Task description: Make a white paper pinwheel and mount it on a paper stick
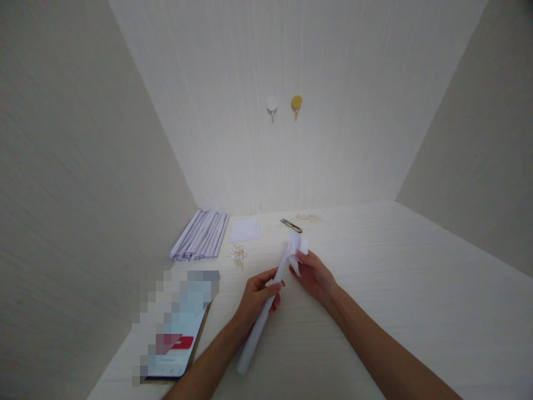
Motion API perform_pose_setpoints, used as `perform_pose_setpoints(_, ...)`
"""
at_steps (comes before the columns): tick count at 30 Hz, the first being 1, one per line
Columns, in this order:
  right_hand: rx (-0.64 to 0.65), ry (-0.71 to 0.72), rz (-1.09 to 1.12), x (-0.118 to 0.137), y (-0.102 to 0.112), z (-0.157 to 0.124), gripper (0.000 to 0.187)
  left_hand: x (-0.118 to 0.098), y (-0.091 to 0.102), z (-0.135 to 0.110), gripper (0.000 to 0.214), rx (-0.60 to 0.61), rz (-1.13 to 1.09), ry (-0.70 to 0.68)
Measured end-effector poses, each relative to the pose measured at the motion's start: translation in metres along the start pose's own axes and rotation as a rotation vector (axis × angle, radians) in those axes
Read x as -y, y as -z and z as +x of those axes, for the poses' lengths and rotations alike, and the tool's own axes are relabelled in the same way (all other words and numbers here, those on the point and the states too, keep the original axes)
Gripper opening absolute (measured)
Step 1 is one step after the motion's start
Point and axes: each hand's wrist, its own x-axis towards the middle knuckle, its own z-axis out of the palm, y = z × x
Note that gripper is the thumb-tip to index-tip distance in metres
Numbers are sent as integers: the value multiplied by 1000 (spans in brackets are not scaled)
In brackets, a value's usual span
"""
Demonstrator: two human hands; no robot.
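Observation:
A white paper tube (257, 328) slants across the middle of the table, its lower end toward me. My left hand (260, 294) is wrapped round it at mid-length, thumb on top. At the tube's far end, loose white paper flaps (295, 244) flare outward. My right hand (310, 272) pinches these flaps between thumb and fingers. Just beyond them lies a pair of thread snips (291, 225), blades pointing left. A small heap of white and tan bits (239, 254) sits to the left of the tube's far end.
A stack of rolled white paper tubes (200, 236) lies at the back left by the wall. Beside it is a white paper square (244, 230). A phone (183, 328), partly blurred out, rests at front left. Two hooks (296, 103) are on the back wall; side walls bound the table.

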Motion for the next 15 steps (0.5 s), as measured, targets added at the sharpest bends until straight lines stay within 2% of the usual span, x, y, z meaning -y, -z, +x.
perform_pose_setpoints(7,50,-7,-32,-1,1,3,13,-3,-4,-2,37,0,-28,23)
perform_pose_setpoints(15,-69,7,-59,-2,2,2,10,-4,-5,-2,42,-17,-36,47)
